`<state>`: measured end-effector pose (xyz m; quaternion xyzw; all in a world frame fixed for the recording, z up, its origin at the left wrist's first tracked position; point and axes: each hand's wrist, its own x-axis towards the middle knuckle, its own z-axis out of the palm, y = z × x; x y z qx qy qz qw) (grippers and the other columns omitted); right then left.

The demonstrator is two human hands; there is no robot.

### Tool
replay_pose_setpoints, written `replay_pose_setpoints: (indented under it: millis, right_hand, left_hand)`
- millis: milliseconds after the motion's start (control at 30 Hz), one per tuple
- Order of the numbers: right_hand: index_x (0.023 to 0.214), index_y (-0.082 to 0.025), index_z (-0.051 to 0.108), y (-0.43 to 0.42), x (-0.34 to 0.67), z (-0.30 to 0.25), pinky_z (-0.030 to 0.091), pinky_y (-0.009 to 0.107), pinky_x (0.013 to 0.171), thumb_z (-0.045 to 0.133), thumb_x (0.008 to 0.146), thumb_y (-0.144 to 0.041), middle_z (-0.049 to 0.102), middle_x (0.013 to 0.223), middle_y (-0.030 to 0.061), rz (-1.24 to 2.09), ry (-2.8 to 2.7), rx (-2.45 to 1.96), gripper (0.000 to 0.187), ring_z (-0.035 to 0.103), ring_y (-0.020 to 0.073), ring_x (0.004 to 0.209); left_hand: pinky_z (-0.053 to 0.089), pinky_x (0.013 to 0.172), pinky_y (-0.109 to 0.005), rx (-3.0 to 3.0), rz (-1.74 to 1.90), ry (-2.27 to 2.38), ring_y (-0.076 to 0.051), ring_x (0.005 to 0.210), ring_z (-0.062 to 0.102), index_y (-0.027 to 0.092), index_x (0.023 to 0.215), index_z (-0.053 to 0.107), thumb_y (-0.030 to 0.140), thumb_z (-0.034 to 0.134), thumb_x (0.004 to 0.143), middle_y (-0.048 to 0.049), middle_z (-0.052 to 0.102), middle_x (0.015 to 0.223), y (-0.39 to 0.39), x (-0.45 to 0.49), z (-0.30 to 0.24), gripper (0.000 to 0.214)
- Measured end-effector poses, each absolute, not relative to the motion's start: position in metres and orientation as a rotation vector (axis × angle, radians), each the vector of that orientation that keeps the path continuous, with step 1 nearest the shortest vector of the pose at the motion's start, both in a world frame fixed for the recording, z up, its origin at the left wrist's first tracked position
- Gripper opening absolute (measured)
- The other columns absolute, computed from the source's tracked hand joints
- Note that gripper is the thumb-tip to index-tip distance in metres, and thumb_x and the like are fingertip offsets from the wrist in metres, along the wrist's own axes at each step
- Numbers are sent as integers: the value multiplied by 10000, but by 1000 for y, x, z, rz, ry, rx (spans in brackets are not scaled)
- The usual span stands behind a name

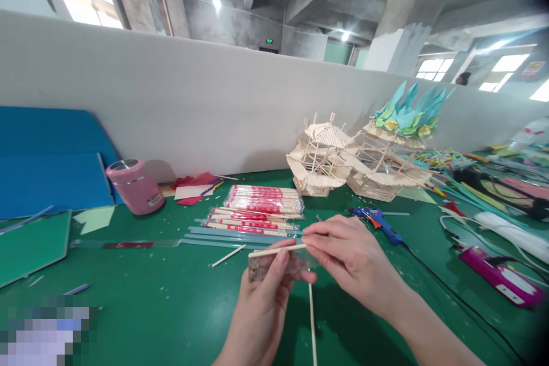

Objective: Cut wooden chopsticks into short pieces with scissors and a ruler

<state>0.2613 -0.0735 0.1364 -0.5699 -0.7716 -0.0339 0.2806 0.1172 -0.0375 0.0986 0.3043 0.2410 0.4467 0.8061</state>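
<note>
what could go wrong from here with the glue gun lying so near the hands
The right hand might brush the glue gun lying just beyond it, a possible burn if it is hot, which the picture can't show. The thin stick held by both hands could slip or snap under pressure. The second stick, below the hands, might get knocked.

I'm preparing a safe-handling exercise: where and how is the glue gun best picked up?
Probably best by the handle, coming from the near right: the glue gun lies on its side, handle slanting that way, nozzle pointing left. The cord leaves from the handle's end.
</note>
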Motion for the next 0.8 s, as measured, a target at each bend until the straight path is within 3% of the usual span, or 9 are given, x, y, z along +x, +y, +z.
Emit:
replay_pose_setpoints:
  millis: [800]
  right_hand:
    - [947,-223,616,-74,261,137,341,326,686,432,844,-215,623,974,21,-84,-2066,-1527,211,518,161,818]
  left_hand:
    - [439,701,-283,617,942,527,-147,626,608,163,854,642,211,607,712,-32,643,755,-37,117,99,154]
